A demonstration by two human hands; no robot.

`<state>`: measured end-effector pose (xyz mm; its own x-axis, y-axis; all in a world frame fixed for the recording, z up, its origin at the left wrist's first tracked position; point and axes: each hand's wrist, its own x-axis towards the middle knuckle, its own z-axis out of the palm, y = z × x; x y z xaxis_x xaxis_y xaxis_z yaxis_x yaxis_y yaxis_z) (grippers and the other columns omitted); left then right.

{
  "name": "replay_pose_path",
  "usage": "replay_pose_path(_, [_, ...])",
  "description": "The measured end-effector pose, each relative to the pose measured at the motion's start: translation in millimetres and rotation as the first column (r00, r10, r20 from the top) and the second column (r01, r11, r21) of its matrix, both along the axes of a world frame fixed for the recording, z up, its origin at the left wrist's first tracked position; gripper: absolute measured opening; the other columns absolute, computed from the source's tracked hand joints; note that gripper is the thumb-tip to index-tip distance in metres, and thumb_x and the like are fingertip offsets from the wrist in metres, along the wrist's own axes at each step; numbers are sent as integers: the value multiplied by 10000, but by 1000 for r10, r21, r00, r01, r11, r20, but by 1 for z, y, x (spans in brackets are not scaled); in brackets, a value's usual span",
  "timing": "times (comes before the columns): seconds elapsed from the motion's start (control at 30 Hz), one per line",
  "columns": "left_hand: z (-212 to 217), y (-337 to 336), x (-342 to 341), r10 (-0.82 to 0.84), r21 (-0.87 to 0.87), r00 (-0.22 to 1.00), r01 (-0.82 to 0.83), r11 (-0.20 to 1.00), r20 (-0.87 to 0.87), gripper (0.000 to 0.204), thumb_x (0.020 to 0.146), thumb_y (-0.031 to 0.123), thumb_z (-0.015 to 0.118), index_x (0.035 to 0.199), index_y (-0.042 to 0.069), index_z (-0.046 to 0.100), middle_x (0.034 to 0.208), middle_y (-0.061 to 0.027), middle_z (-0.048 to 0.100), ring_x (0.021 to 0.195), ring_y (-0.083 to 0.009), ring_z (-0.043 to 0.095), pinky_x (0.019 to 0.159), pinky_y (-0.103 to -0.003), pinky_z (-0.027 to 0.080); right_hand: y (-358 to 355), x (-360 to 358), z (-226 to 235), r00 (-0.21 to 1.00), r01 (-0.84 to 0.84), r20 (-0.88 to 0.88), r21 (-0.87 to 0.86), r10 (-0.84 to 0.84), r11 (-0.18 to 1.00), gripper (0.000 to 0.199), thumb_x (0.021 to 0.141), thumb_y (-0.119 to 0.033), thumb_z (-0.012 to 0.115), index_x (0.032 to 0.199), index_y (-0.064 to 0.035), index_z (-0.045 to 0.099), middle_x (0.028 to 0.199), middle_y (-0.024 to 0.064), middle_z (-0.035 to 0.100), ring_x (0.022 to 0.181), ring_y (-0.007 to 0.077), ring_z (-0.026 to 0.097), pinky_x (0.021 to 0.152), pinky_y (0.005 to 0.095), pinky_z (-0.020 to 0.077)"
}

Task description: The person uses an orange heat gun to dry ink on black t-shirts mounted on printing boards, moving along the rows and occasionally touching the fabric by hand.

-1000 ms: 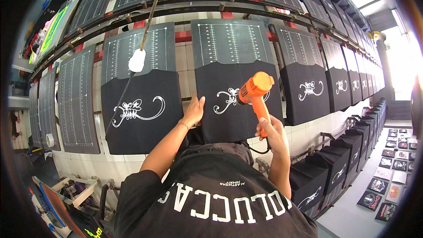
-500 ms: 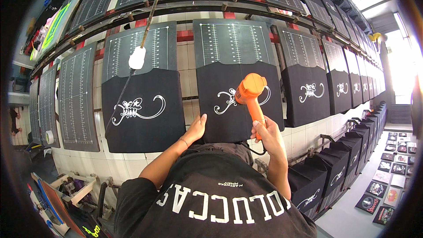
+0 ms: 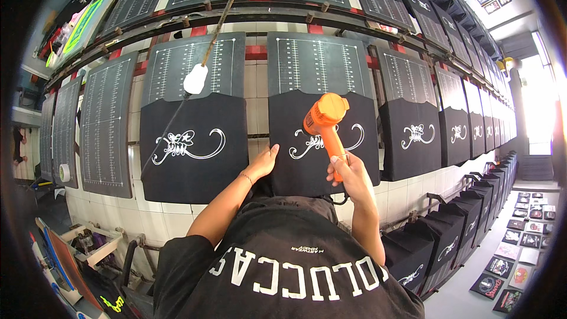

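In the head view, an orange heat gun [image 3: 323, 123] is gripped by its handle in the right hand [image 3: 349, 174], the fingers closed around the grip, with the gun's round nozzle end raised above the hand. The gun is held in front of a black garment [image 3: 322, 142] stretched over a dark printing board, just over the white swirling print [image 3: 322, 142] at the garment's middle; whether the nozzle touches the cloth cannot be told. The left hand [image 3: 263, 162] is laid flat at the left edge of the same garment, the fingers held straight and close together, nothing being grasped, and a thin bracelet is seen at the wrist. To the left, a second black garment [image 3: 194, 147] with a like white print is seen on the neighbouring board, well apart from both hands. Above it a white bulb-shaped object [image 3: 195, 78] is hung from a cord, with a dark wire trailing down across the cloth. Further printed garments are mounted on a row of boards [image 3: 449, 124] receding to the right along a white tiled wall. At the lower right, small printed pieces [image 3: 520, 248] are laid out on the floor. A roll of tape [image 3: 65, 172] is seen at the far left.
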<state>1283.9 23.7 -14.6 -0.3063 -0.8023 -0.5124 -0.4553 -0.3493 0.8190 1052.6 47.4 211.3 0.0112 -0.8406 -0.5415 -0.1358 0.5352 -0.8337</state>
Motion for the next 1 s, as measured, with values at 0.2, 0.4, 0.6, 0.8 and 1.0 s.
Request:
replay_pose_path(0.2, [5, 42, -3, 5, -111, 998, -13, 994, -68, 655, 1054, 456, 246, 1352, -94, 439, 1344, -315, 512, 1307, -408, 460, 1085, -421, 359, -5, 5, -3, 995, -96, 17, 34, 95, 995, 260, 951, -250, 589, 1046, -7, 590, 762, 25, 598, 642, 103, 601, 558, 241, 473])
replay_pose_path(0.4, [1, 73, 2, -67, -4, 996, 68, 998, 52, 686, 1045, 471, 267, 1400, -111, 346, 1423, -311, 422, 1351, -417, 393, 1126, -440, 325, -2, 10, 4, 987, -158, -19, 40, 159, 987, 262, 954, -252, 592, 1050, -8, 587, 762, 24, 596, 648, 102, 605, 562, 240, 476])
replay_pose_path(0.6, [10, 68, 3, -117, 18, 990, 116, 993, 81, 716, 1047, 469, 253, 1366, -166, 346, 1404, -351, 413, 1365, -416, 373, 1133, -434, 320, -6, 6, -1, 994, -98, -43, 30, 99, 995, 278, 947, -235, 597, 1076, 12, 585, 766, 31, 603, 650, 102, 608, 555, 243, 478])
replay_pose_path(0.8, [7, 66, 3, -140, 55, 985, 134, 989, 105, 694, 1050, 463, 244, 1403, -130, 323, 1407, -340, 424, 1352, -425, 389, 1122, -437, 322, 0, -4, 3, 995, -25, -98, 32, 28, 999, 289, 946, -230, 589, 1095, 17, 591, 766, 36, 606, 636, 105, 603, 540, 231, 472])
replay_pose_path(1.0, [16, 61, 6, -170, 13, 984, 169, 985, 52, 709, 1049, 475, 226, 1410, -128, 317, 1405, -347, 424, 1347, -435, 394, 1116, -437, 327, 19, -14, 7, 999, -14, -34, 62, 16, 998, 276, 945, -232, 589, 1078, 10, 591, 764, 26, 600, 636, 102, 605, 540, 231, 473])
